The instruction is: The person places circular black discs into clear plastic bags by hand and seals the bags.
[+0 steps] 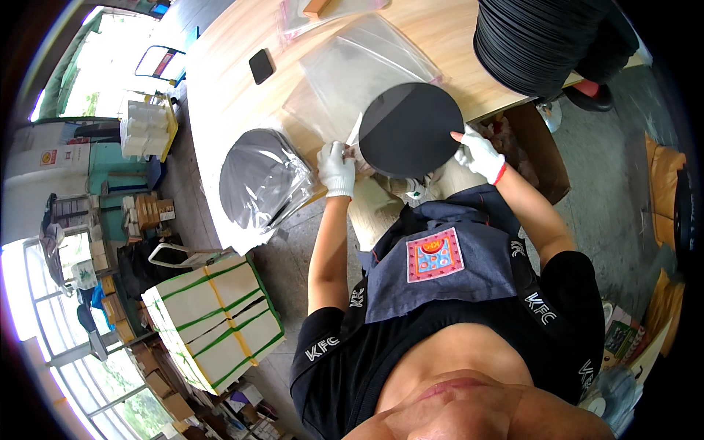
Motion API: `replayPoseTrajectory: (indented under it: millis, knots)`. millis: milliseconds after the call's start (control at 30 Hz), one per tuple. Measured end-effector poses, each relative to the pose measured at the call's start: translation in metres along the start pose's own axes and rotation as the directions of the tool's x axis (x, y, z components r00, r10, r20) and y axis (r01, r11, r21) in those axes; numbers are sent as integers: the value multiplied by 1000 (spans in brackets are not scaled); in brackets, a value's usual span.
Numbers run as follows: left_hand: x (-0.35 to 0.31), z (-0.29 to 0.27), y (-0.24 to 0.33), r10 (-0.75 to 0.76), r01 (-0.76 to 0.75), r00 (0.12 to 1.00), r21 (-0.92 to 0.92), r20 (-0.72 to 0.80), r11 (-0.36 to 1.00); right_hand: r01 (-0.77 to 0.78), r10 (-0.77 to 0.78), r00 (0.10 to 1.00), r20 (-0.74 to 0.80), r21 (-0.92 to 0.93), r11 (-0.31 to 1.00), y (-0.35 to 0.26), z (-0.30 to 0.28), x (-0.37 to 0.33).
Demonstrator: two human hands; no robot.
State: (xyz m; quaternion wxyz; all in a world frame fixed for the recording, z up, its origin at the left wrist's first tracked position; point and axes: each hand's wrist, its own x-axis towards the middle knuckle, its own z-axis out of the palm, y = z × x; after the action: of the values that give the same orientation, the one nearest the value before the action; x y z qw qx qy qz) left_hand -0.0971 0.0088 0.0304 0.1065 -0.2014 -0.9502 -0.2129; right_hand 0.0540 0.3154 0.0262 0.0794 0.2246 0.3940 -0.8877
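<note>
My right hand (481,157), in a white glove with the thumb tip showing, grips a flat black round disc (412,130) by its right edge. The disc is held over the table's near edge. My left hand (336,169), also gloved, is closed at the disc's left side on the edge of a clear plastic bag (353,133); its fingertips are partly hidden. Beyond the disc lies a stack of clear plastic bags (359,62). Left of my left hand sits a pile of black discs wrapped in clear plastic (257,176).
A tall stack of black discs (532,48) stands at the table's far right. On the wooden table (227,81) lie a black phone (260,67) and a small orange-brown block (316,7). Below are an open cardboard box (541,150) and a strapped white carton (213,323).
</note>
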Motion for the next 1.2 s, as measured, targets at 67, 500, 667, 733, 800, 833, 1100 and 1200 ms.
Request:
replayPoseTrajectory:
  millis: [67, 500, 667, 733, 800, 833, 1100, 1200]
  knots:
    - [0, -7, 10, -69, 66, 997, -73, -37, 995, 97, -111, 991, 69, 174, 980, 21, 8, 14]
    - [-67, 9, 73, -242, 62, 961, -745, -136, 664, 203, -198, 979, -52, 366, 908, 73, 47, 55]
    - [-57, 27, 94, -354, 437, 835, -899, 421, -38, 299, -285, 954, -95, 390, 871, 65, 34, 22]
    - [-45, 25, 104, -282, 542, 821, -833, 497, 110, 298, -269, 953, -138, 279, 913, 68, 22, 17]
    - [-57, 35, 100, -260, 694, 714, -707, 650, 136, 219, -189, 957, -219, 122, 968, 59, 29, 3]
    - [-69, 42, 95, -230, 706, 699, -705, 677, 72, 187, -151, 966, -210, 163, 969, 55, 29, -7]
    - [-99, 58, 70, -213, 808, 583, -588, 784, 47, 496, -305, 605, 735, -648, -577, 62, 15, 4]
    - [-99, 59, 59, -128, 802, 591, -561, 797, 206, 630, -415, 766, 492, -702, 331, 84, 26, 41]
